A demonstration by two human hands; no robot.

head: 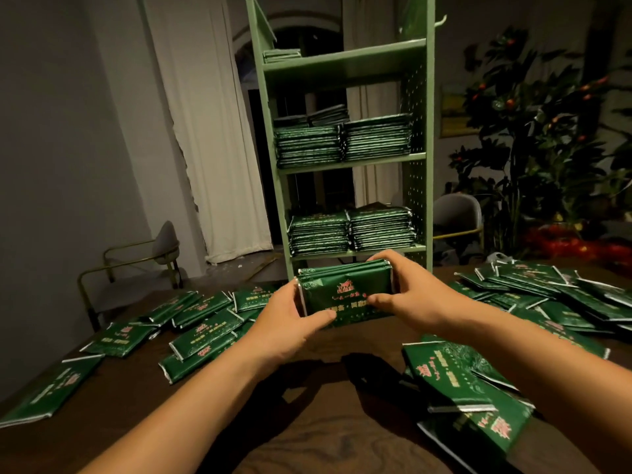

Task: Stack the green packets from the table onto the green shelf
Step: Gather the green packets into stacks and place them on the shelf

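Observation:
A small bundle of green packets (345,290) is held above the dark wooden table (314,422), pinched between both hands. My left hand (290,321) grips its left end and my right hand (408,292) grips its right end. Many more green packets lie loose on the table, spread at the left (201,331) and heaped at the right (478,381). Behind the table stands the green shelf (342,63). Its middle level (342,140) and lower level (352,230) carry tall packet stacks side by side. The upper level has a low stack (282,55) at its left.
A grey chair with a brass frame (136,258) stands left of the table, another (456,217) behind the shelf at the right. A leafy plant with red fruit (533,131) fills the right background. White curtains (205,131) hang behind.

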